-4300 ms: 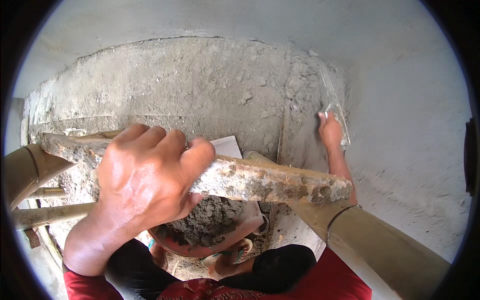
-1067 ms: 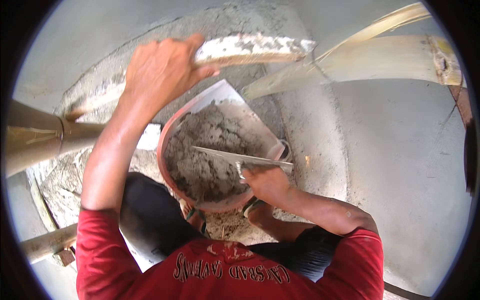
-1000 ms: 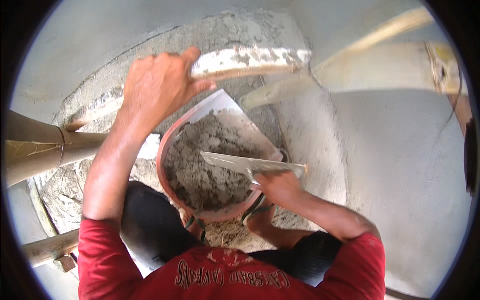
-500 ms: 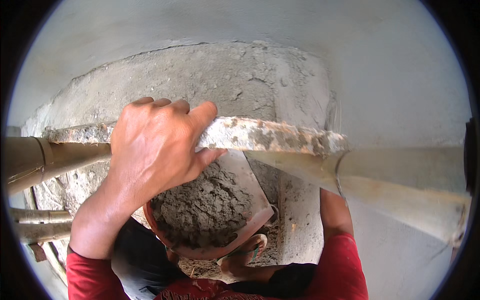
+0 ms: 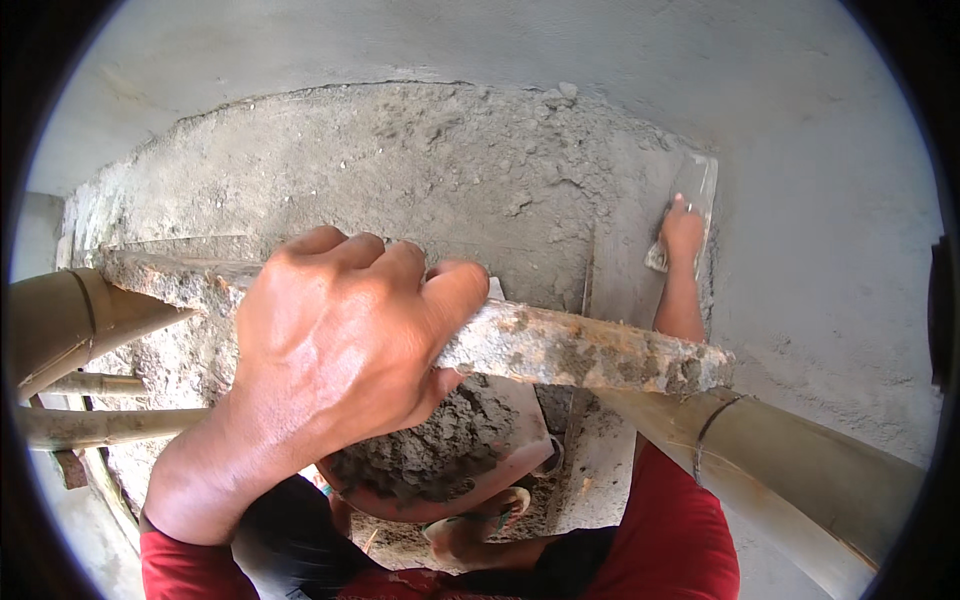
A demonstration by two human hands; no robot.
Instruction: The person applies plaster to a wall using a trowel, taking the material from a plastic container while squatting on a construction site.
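Note:
My left hand (image 5: 335, 330) is closed over a narrow, mortar-crusted plank (image 5: 600, 350) that runs across the view, its thumb hooked under the edge. Beyond the plank, at the far right, my right hand (image 5: 682, 235) grips a flat plastering trowel (image 5: 706, 185). The trowel's blade lies against the smooth grey strip beside the inner corner, and the handle is mostly covered by my fingers. Below the plank sits a reddish tub (image 5: 505, 475) holding wet grey mortar (image 5: 430, 450); the plank and my left hand hide its far part.
Thick bamboo poles (image 5: 820, 470) slope beneath the plank's right end, and another bamboo pole (image 5: 55, 320) stands at the left. Rough mortar (image 5: 400, 160) covers the surface ahead, with a smooth grey wall (image 5: 820, 250) on the right. A sandalled foot (image 5: 510, 510) is near the tub.
My right hand, hidden behind the bamboo before, now shows with the trowel at the upper right corner. The plank and my left hand appear lower in view, the grip unchanged.

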